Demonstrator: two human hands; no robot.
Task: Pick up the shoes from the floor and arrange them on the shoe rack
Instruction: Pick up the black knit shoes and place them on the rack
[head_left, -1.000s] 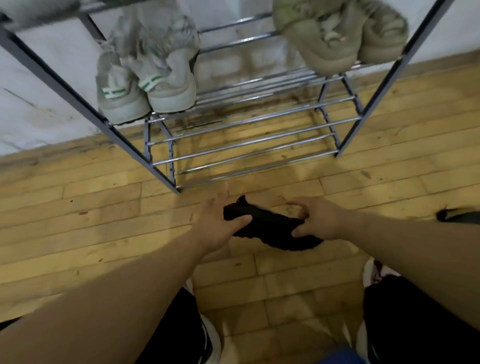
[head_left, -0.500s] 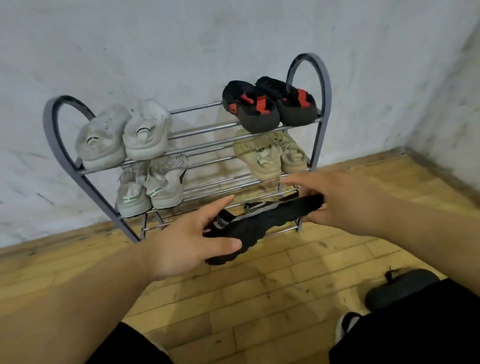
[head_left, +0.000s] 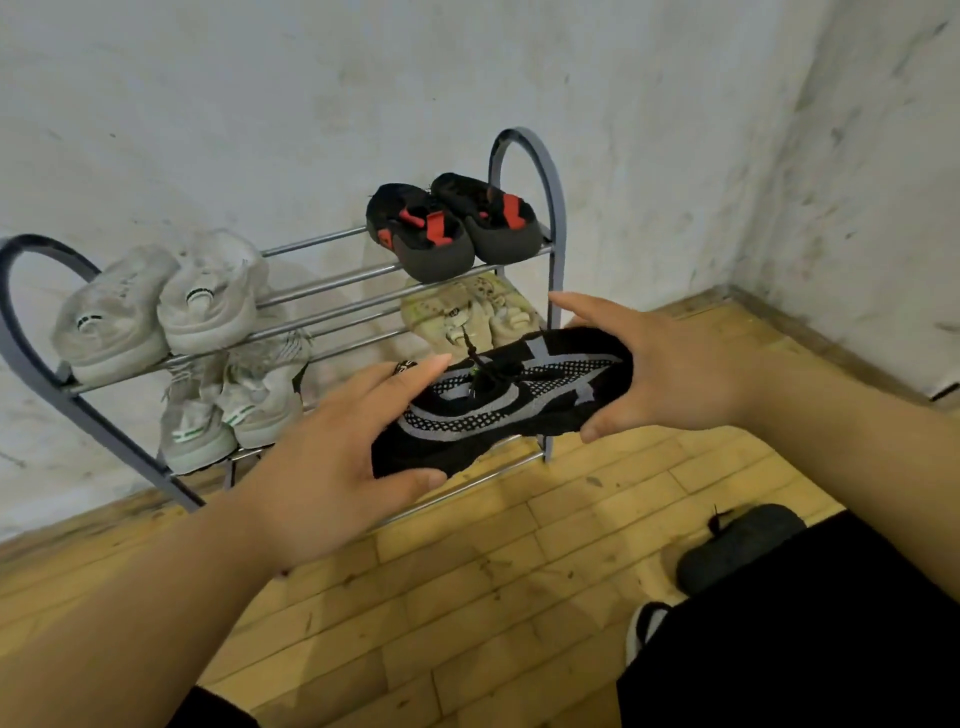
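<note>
A wooden floor (head_left: 519, 597) meets a stained wall, with the shoe rack (head_left: 551, 208) against it. The left hand (head_left: 332, 467) and right hand (head_left: 670, 374) clasp the black shoe (head_left: 498, 405) by its ends before the lower shelves. Near right, another dark shoe (head_left: 737, 545) lies half hidden by clothing.

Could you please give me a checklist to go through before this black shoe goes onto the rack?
1. Grip: left hand and right hand hold the black shoe at both ends: ok.
2. Lowest rack bars bare where visible: ok.
3. Room at right of upper shelves: not ok, black-and-red pair and beige pair sit there.
4. Mate in sight, second black shoe on floor: ok.
5. Which end is the toe: cannot tell.
</note>
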